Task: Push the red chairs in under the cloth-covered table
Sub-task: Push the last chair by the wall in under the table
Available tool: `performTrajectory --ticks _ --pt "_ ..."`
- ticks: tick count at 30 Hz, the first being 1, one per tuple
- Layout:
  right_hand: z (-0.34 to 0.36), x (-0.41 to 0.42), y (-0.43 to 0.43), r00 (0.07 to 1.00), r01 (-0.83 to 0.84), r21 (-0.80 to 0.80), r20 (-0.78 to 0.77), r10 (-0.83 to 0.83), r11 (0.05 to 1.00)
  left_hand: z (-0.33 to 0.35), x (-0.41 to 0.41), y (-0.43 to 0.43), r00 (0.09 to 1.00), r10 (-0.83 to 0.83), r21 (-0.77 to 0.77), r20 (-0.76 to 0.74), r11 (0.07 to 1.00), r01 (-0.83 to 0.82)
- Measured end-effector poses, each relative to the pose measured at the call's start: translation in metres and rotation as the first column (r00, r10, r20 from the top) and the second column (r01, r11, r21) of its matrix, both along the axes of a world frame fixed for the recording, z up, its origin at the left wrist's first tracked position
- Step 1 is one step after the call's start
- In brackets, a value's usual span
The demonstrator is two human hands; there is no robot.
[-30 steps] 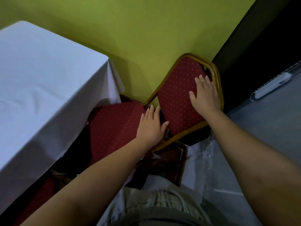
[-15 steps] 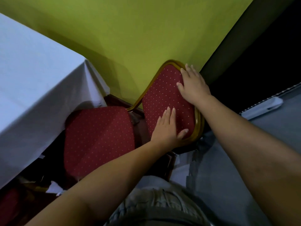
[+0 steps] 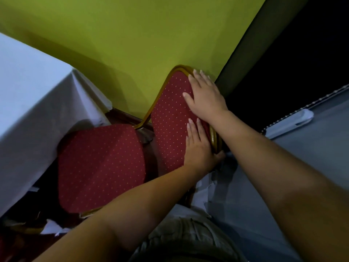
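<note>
A red chair with a gold frame stands beside the table draped in a white cloth (image 3: 37,101). Its dotted seat (image 3: 100,163) has its left edge tucked just under the hanging cloth. The backrest (image 3: 170,120) rises near the green wall. My left hand (image 3: 198,148) holds the backrest's lower right edge, thumb hooked around the gold rim. My right hand (image 3: 205,97) lies on the backrest's upper part, fingers reaching over the top rim.
The green wall (image 3: 132,44) is close behind the chair. A dark opening (image 3: 302,53) lies to the right, with a white strip (image 3: 290,121) along the grey floor (image 3: 311,157). Scraps of paper (image 3: 51,227) lie in the shadow under the table edge.
My left hand has left the rear of the seat and taken the backrest's lower edge. My right hand has slid up to the top rim. The backrest now sits nearer the wall.
</note>
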State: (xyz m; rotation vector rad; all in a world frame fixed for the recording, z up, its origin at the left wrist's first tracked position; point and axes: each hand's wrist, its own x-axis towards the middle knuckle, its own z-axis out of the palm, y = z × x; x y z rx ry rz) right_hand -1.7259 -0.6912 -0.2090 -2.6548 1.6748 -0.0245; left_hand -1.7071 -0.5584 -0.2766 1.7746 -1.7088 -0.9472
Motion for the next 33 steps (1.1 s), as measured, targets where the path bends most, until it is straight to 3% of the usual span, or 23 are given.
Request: performTrajectory --ticks 6,15,21,28,33 --pt "0.003 -0.001 0.002 0.998 -0.005 0.044 0.055 0.002 0.999 0.006 -0.001 -0.003 0.988 -0.07 -0.013 0.14 0.997 0.073" --pt "0.003 -0.006 0.019 0.941 -0.103 0.168 0.335 0.042 0.98 0.007 0.024 0.036 0.991 -0.037 -0.043 0.13 0.998 0.043" --pt "0.002 0.006 0.035 0.933 -0.167 0.248 0.352 0.072 0.954 0.005 0.06 0.08 0.985 -0.052 -0.073 0.163 0.995 0.065" --pt "-0.009 0.032 0.087 0.914 -0.203 0.19 0.389 0.116 0.96 0.008 0.104 0.138 0.976 -0.121 -0.131 0.18 0.981 0.146" --pt "-0.013 0.039 0.137 0.878 -0.248 0.111 0.446 0.175 0.962 0.007 0.126 0.184 0.981 -0.157 -0.128 0.113 0.977 0.171"
